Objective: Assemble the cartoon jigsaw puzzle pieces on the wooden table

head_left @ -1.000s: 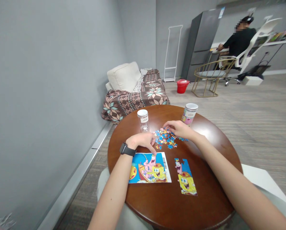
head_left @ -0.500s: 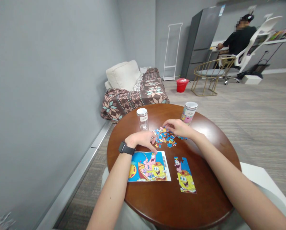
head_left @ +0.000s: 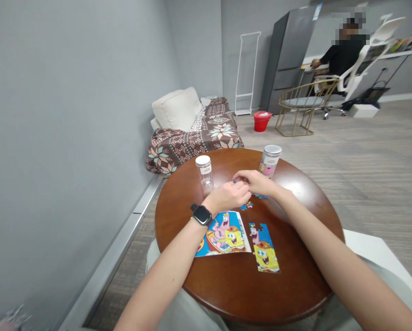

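My left hand point(head_left: 229, 196), with a smartwatch on its wrist, is over the pile of loose jigsaw pieces point(head_left: 246, 205). Its fingers are bent and pressed together, and their tips meet my right hand point(head_left: 257, 182). The right fingers curl down into the far side of the pile. Whatever lies between the fingers of either hand is hidden. Under my left wrist is a printed picture sheet point(head_left: 228, 239) with a yellow and a pink cartoon figure. To its right lies a joined strip of puzzle point(head_left: 266, 250), notched along its top edge.
On the round brown table point(head_left: 233, 294), a clear lidded jar point(head_left: 205, 171) stands at the back left and a cartoon-labelled canister point(head_left: 270, 161) at the back right. Beyond are a covered couch point(head_left: 195, 149), a red bin point(head_left: 261, 122), a gold-framed chair point(head_left: 300, 105) and a seated person point(head_left: 344, 57).
My left hand has moved right, from the pile's left side to over it, beside my right hand, covering most pieces. The picture sheet has shifted right and tilted slightly. My right hand stays nearly in place.
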Demonstrator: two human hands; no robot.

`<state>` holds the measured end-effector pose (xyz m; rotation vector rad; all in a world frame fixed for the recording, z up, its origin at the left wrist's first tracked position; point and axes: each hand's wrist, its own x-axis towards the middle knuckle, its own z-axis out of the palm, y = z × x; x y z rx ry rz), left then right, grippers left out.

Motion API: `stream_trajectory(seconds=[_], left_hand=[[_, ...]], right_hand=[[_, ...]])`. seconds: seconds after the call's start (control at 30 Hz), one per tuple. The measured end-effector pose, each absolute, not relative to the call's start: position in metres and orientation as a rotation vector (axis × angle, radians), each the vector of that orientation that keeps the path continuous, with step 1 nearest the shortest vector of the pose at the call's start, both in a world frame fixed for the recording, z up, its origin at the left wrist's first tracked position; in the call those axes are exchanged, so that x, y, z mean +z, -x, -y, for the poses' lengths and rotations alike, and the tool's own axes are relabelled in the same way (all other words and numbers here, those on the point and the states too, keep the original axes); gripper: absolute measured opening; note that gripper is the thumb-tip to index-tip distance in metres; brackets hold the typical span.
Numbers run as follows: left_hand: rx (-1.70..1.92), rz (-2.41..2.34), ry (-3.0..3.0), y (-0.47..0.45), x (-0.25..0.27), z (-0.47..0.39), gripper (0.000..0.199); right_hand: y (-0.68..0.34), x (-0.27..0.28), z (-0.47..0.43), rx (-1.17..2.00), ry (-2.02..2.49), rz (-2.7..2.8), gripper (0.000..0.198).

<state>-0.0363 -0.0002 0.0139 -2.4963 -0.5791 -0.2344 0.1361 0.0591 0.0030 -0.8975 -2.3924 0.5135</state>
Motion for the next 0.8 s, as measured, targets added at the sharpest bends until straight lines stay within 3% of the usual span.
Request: stream_trajectory(seconds=[0.23, 0.8], left_hand=[[-0.251, 0.473, 2.467, 0.025, 0.003, 0.001, 0.026], [-0.265, 0.643, 2.548, 0.028, 0.002, -0.003, 0.025]], right_hand=[[-0.137, 0.002, -0.06, 0.556, 0.904, 2.363, 0.039], [-0.139, 0.002, -0.063, 0.518, 0.92, 2.4, 0.037]])
